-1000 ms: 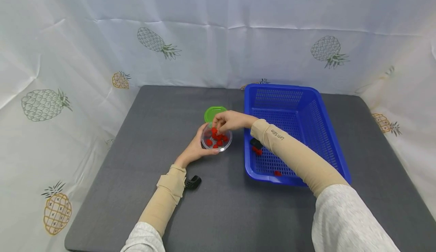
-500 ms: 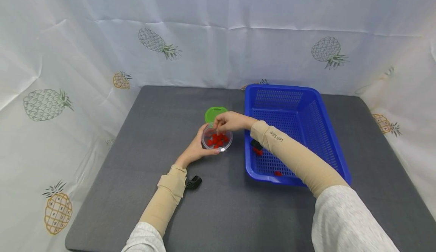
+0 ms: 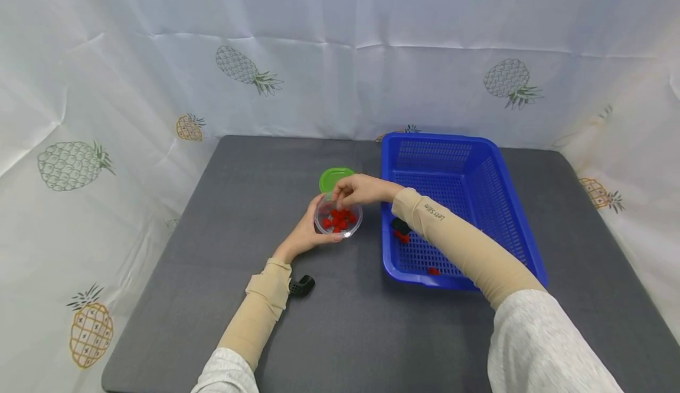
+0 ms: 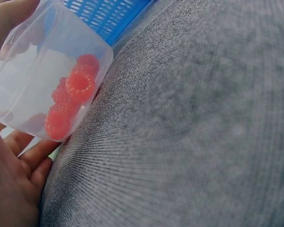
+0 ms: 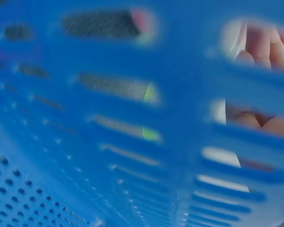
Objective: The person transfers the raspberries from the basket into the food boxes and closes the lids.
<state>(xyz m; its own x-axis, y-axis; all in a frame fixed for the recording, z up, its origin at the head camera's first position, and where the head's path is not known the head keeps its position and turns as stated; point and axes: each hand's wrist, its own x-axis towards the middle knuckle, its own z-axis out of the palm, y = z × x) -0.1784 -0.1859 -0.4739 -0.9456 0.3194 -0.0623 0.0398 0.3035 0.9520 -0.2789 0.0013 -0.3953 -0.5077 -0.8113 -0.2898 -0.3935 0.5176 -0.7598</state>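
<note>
The clear tub (image 4: 28, 85) is near the middle of the desk (image 3: 255, 198), red raspberries (image 3: 339, 222) gathered at its bottom. The left hand (image 3: 307, 229) grips it from the left, thumb on the near side. The right hand (image 3: 366, 189) is over its far right part, fingers bent down; whether they hold anything cannot be told. A green lid (image 3: 333, 177) lies just beyond. Right of these stands a blue basket (image 3: 425, 138) containing red pieces (image 3: 402, 237).

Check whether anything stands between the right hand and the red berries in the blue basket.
Yes: the blue basket's left wall. The right hand is outside it, at the clear container; passing over that wall should reach the red berries.
</note>
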